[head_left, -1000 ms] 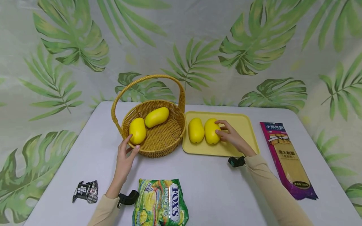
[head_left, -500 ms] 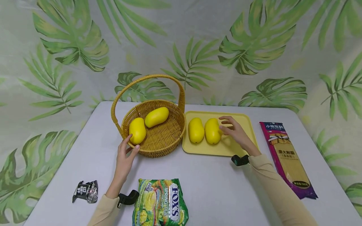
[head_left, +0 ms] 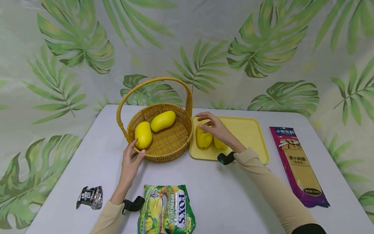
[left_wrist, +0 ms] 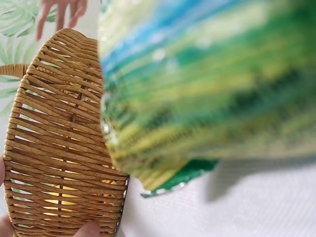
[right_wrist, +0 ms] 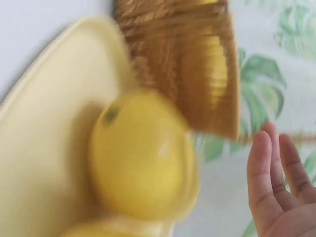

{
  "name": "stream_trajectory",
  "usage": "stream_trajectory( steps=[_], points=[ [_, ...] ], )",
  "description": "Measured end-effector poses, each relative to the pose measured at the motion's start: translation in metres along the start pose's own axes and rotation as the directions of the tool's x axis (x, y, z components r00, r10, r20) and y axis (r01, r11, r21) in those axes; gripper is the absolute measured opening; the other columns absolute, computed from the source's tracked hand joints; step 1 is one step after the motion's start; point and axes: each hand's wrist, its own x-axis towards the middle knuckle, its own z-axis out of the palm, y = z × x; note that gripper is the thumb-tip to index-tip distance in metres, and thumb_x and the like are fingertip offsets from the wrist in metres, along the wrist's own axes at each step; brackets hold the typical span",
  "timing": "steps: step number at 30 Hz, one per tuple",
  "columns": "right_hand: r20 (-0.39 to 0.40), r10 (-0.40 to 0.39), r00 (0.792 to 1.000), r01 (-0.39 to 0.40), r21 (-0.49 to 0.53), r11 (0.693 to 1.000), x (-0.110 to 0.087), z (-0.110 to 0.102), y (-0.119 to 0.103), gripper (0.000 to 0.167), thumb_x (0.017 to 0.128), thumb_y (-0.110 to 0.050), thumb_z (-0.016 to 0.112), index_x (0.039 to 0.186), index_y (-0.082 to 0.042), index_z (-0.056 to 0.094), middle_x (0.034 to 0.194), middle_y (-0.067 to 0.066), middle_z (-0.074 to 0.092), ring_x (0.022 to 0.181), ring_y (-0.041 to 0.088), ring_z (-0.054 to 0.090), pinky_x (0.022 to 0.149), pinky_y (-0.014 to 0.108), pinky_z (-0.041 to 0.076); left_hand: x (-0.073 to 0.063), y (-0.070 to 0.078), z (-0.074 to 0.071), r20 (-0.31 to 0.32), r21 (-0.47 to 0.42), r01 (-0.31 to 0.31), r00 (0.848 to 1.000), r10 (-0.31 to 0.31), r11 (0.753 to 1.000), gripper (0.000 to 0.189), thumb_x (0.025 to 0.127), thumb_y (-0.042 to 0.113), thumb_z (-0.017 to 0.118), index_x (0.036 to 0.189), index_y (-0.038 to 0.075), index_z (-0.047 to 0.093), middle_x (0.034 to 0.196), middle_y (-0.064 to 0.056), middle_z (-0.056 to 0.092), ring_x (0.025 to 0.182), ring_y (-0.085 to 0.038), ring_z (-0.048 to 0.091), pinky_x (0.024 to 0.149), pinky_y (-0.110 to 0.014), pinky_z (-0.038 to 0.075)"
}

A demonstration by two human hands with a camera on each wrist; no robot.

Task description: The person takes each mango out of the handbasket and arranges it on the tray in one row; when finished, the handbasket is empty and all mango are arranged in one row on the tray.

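Note:
My left hand (head_left: 130, 163) holds the near-left rim of a round wicker basket (head_left: 168, 154), its fingers at the rim beside a yellow mango (head_left: 142, 136). A second mango (head_left: 163, 120) lies farther back inside. In the left wrist view, fingertips (left_wrist: 89, 230) touch the basket's woven wall (left_wrist: 59, 138). My right hand (head_left: 218, 129) hovers over a yellow tray (head_left: 248, 133), fingers spread with nothing between them. Beneath it two mangoes (head_left: 203, 140) lie side by side, partly hidden by the hand. The right wrist view shows a blurred mango (right_wrist: 138, 153) apart from the right hand (right_wrist: 284, 207).
A tall hoop handle (head_left: 157, 78) arches over the basket. A green candy bag (head_left: 166, 208) lies at the front, close to the left wrist. Left of it is a small black wrapped packet (head_left: 90, 197). A noodle packet (head_left: 298, 165) lies right of the tray.
My right hand first drew back rightward off the right mango, then moved left above the tray toward the basket. The mangoes stayed put, and the left hand kept its place on the rim.

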Motion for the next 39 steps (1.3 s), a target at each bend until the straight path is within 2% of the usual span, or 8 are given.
stream_trajectory(
  steps=[5,12,17,21,24,31,36,39],
  points=[
    [0.095,-0.001,0.995,0.002,-0.008,1.0,0.028,0.031,-0.017,0.043,0.098,-0.019,0.057,0.139,-0.009,0.046,0.136,0.017,0.045,0.103,0.034,0.057,0.085,0.055,0.048,0.0,0.001,0.002,0.001,-0.013,0.007,1.0,-0.007,1.0,0.06,0.098,0.027,0.057,0.15,0.015,0.031,0.155,-0.018,0.011,0.129,-0.04,0.033,0.1,-0.054,0.037],
    [0.211,-0.004,0.978,0.011,-0.035,0.999,0.064,0.068,-0.031,0.045,0.098,-0.019,0.056,0.141,-0.009,0.044,0.135,0.022,0.046,0.1,0.024,0.06,0.077,0.037,0.053,0.001,0.0,0.002,0.002,-0.019,-0.001,1.0,0.001,1.0,0.059,0.098,0.027,0.056,0.151,0.015,0.031,0.155,-0.018,0.01,0.134,-0.039,0.027,0.106,-0.054,0.03],
    [0.263,0.039,0.964,-0.026,-0.052,0.998,0.082,0.088,-0.037,0.049,0.098,-0.02,0.056,0.144,-0.011,0.041,0.135,0.025,0.044,0.1,0.033,0.061,0.078,0.035,0.054,0.002,-0.002,0.002,0.002,-0.024,-0.006,1.0,0.006,1.0,0.059,0.098,0.027,0.055,0.151,0.015,0.03,0.155,-0.017,0.01,0.135,-0.039,0.026,0.106,-0.053,0.03],
    [0.296,0.101,0.95,-0.098,-0.028,0.995,0.094,0.102,-0.036,0.051,0.098,-0.021,0.055,0.146,-0.014,0.037,0.135,0.024,0.042,0.107,0.041,0.058,0.084,0.044,0.052,0.002,-0.001,0.002,0.0,-0.028,0.004,1.0,-0.004,1.0,0.059,0.098,0.027,0.056,0.15,0.015,0.031,0.155,-0.018,0.01,0.134,-0.04,0.027,0.104,-0.052,0.034],
    [0.328,0.159,0.931,-0.164,-0.012,0.986,0.102,0.114,-0.036,0.054,0.099,-0.019,0.054,0.148,-0.012,0.034,0.135,0.025,0.042,0.109,0.044,0.056,0.089,0.051,0.049,0.001,0.0,0.002,0.003,-0.03,0.016,1.0,-0.016,0.999,0.06,0.098,0.027,0.056,0.151,0.015,0.03,0.155,-0.019,0.008,0.133,-0.042,0.029,0.102,-0.052,0.037],
    [0.392,0.272,0.879,-0.284,-0.03,0.958,0.113,0.138,-0.036,0.055,0.098,-0.016,0.053,0.149,-0.011,0.032,0.151,0.018,0.027,0.115,0.039,0.053,0.093,0.05,0.047,0.001,0.001,0.001,0.01,-0.036,0.019,1.0,-0.019,0.999,0.061,0.099,0.029,0.055,0.151,0.015,0.028,0.155,-0.018,0.006,0.132,-0.043,0.029,0.1,-0.053,0.039],
    [0.404,0.328,0.854,-0.313,-0.103,0.944,0.114,0.149,-0.036,0.057,0.098,-0.018,0.053,0.15,-0.015,0.032,0.153,0.014,0.023,0.096,0.033,0.054,0.089,0.049,0.048,0.001,0.002,0.001,0.008,-0.042,0.012,1.0,-0.012,0.999,0.06,0.099,0.026,0.054,0.151,0.014,0.028,0.155,-0.017,0.007,0.133,-0.042,0.028,0.102,-0.053,0.037],
    [0.424,0.342,0.838,-0.334,-0.096,0.938,0.115,0.154,-0.034,0.059,0.098,-0.017,0.052,0.152,-0.017,0.029,0.154,0.013,0.02,0.093,0.032,0.052,0.087,0.048,0.05,0.001,0.003,0.001,0.006,-0.045,0.006,1.0,-0.005,0.999,0.059,0.099,0.024,0.053,0.151,0.014,0.028,0.155,-0.017,0.007,0.134,-0.041,0.027,0.104,-0.053,0.034]
  ],
)
